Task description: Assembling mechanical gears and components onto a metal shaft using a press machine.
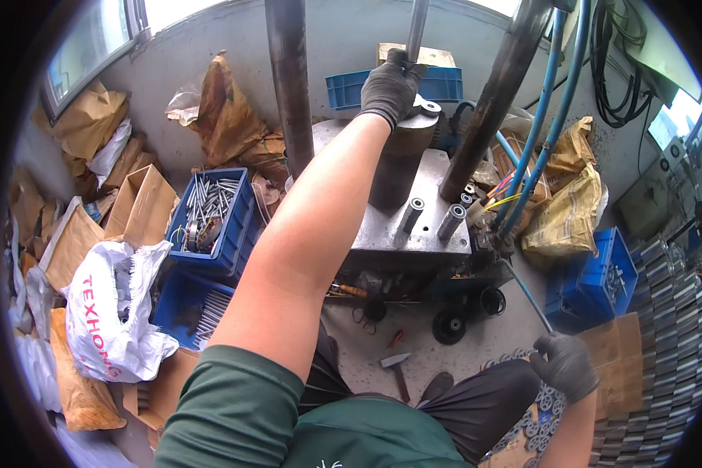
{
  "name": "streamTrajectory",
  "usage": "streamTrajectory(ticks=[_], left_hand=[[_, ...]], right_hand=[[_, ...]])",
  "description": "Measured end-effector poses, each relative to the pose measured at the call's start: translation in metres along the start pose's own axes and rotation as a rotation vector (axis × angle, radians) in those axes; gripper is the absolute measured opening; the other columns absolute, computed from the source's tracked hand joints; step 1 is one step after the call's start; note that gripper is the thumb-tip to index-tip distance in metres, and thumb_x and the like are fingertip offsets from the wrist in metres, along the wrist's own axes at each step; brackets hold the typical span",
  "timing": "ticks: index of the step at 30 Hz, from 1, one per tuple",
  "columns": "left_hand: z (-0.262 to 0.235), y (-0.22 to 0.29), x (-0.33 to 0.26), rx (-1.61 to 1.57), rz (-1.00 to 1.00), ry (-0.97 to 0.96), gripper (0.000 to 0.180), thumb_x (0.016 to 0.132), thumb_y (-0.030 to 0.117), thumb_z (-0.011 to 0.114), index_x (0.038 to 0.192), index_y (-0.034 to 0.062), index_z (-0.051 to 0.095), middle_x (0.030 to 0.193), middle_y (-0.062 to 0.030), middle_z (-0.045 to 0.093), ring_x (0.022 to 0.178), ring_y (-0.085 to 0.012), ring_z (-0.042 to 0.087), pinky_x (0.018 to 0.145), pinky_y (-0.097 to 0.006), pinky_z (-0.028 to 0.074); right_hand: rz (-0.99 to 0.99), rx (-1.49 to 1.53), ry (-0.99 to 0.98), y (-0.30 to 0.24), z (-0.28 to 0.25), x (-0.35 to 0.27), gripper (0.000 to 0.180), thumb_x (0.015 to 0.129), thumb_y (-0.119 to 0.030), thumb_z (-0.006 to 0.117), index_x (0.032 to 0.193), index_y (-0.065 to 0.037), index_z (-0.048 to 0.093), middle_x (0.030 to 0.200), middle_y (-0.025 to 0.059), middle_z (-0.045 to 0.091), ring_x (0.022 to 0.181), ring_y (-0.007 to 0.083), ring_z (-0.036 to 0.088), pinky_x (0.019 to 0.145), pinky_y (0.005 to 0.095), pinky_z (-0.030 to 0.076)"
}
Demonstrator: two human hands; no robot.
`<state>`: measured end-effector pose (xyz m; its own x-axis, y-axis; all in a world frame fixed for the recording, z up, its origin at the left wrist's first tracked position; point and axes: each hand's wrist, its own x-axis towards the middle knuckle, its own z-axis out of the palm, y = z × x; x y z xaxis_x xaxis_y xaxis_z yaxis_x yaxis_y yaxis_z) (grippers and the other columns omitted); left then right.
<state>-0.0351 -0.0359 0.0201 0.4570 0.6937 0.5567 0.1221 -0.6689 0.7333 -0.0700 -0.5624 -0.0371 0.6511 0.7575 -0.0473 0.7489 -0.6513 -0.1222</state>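
Note:
My left hand [390, 90], in a dark grey glove, reaches forward over a dark cylindrical block [402, 160]. Its fingers close around the lower end of an upright metal rod [418, 27]; the fingertips are partly hidden. Beside that hand, a small metal part with a round eye [429, 107] lies on the block's top. The block stands on a thick steel plate [366, 239], where two short ribbed metal pins [452, 221] stand upright near the front. Low on the right, my gloved right hand [565, 366] is closed at the end of a thin blue lever [527, 295].
Dark columns [291, 86] flank the block, with blue hoses [550, 109] at right. Blue bins [234, 207] of metal rods stand left, near a white sack [117, 312]. A hammer [398, 370] lies on the floor. Stacked metal parts [663, 343] fill the right.

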Motion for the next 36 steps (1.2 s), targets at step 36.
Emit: streamTrajectory(ticks=[36], left_hand=[[0.006,-0.017,-0.002,0.096,0.11,0.018,0.054,0.097,0.021,0.072,0.143,0.0232,0.044,0.102,-0.0169,0.077,0.101,-0.0371,0.075,0.091,-0.048,0.057]], right_hand=[[0.059,0.048,0.351,0.006,0.039,-0.022,0.01,0.084,-0.013,0.075,0.084,-0.004,0.071,0.08,0.0195,0.07,0.074,0.0394,0.069,0.07,0.0473,0.054]])
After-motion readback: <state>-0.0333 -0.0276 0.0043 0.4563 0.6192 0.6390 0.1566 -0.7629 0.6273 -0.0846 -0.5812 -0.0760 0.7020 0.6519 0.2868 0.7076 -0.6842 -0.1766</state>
